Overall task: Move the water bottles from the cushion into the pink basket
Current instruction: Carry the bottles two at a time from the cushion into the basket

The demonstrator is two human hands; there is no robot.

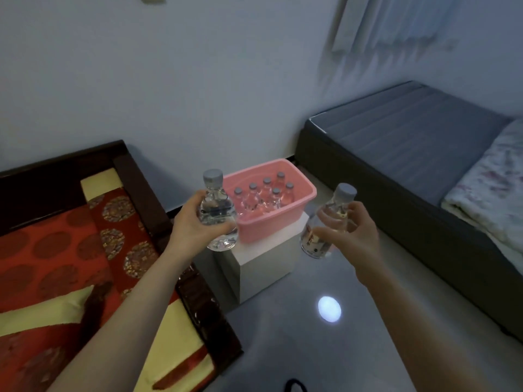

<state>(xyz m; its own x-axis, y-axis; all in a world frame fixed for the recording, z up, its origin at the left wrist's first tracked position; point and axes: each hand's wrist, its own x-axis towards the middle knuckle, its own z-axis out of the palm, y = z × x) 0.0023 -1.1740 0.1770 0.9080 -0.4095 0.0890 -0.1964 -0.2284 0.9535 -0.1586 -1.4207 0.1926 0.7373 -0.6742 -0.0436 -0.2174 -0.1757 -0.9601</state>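
Observation:
A pink basket stands on a white box, with several clear water bottles upright inside it, grey caps up. My left hand grips a clear water bottle with a grey cap, held upright just left of the basket's near corner. My right hand holds a second water bottle, tilted slightly, to the right of the basket above the floor. The red and gold cushion lies at the left on a dark wooden seat; no bottles show on it.
The white box under the basket sits on a glossy grey floor with a bright light reflection. A grey bed with a floral blanket fills the right. A white wall stands behind. The dark wooden seat frame borders the cushion.

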